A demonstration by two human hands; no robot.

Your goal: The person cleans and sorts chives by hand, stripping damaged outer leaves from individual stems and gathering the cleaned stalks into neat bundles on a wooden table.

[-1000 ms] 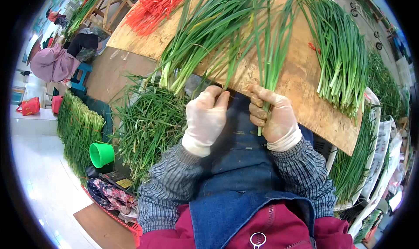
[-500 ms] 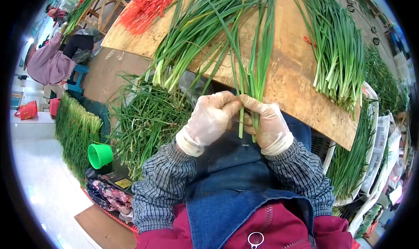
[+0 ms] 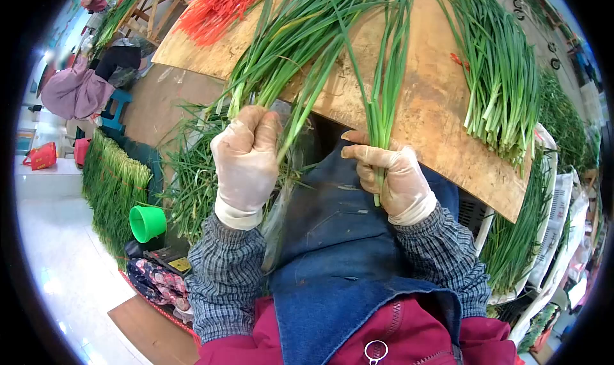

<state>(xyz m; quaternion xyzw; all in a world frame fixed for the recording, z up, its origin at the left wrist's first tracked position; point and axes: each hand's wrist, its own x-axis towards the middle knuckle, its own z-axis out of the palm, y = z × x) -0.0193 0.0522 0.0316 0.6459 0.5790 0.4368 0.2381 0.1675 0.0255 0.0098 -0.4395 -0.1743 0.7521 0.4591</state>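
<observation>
Both hands wear thin whitish gloves. My left hand [image 3: 246, 157] is closed at the cut ends of a loose pile of green stalks [image 3: 281, 58] on the board's left part; what its fingers pinch is partly hidden. My right hand [image 3: 391, 173] is wrapped round a small bunch of green stalks [image 3: 384, 109], white ends down, leaves lying up over the wooden board [image 3: 428, 109]. A larger, neatly laid pile of stalks [image 3: 502, 84] rests on the board's right side, beyond my right hand.
Red strips [image 3: 220, 10] lie at the board's back left. Loose greens [image 3: 192, 173] heap below left, near a green bucket [image 3: 148, 223] and standing bundles [image 3: 115, 186]. A person [image 3: 77, 93] is by a blue stool [image 3: 116, 109]. White crates [image 3: 543, 237] hold greens at right.
My left hand has moved away from my right hand, left and up to the loose pile. My right hand keeps hold of its stalks, which now stand closer together.
</observation>
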